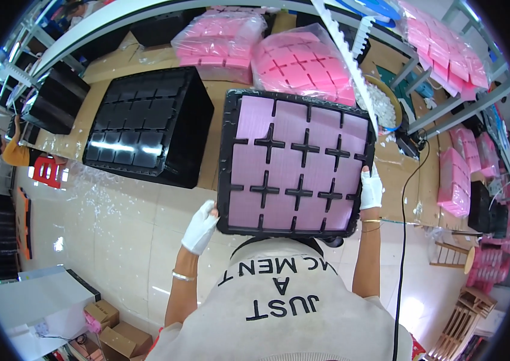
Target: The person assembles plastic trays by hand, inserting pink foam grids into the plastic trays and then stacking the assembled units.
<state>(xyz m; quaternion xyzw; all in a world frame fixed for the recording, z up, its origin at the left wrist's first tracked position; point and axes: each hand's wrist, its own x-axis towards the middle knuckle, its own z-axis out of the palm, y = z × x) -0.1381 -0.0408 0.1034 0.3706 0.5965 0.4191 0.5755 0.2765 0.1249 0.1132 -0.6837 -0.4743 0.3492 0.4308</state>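
Item 1: open black plastic tray, rectangular, with a ridged rim point(223, 165). Location: between the left and right fingers, directly before the wearer's body.

Item 2: flat mauve-pink lining point(285, 168), inside the tray. Done, as I judge it: the lining shows in every cell, one far cell on the left-finger side paler. Six black plus-shaped dividers point(305, 148) stand in two rows, part-crosses along the rim. Left: I see no gap in the grid; beneath the lining I cannot tell.

Item 3: left hand point(200, 230), white glove, bare fingertips. Fingers bent and close together, tips at the tray's near left wall; whether they pinch it, I cannot tell.

Item 4: right hand point(371, 189), gloved likewise. Fingertips meet the right wall; the other fingers are partly hidden, so their grip I cannot tell.

Item 5: tall glossy black plastic block with a gridded top point(140, 117), beyond and left of the left fingers.

Item 6: pink foam-like pieces in clear plastic bags point(300, 63), beyond both sets of fingers.

Writing: dark block capitals on the beige shirt point(279, 334), nearer the wearer than the fingers, upside down to me. I make out no label on the tray.
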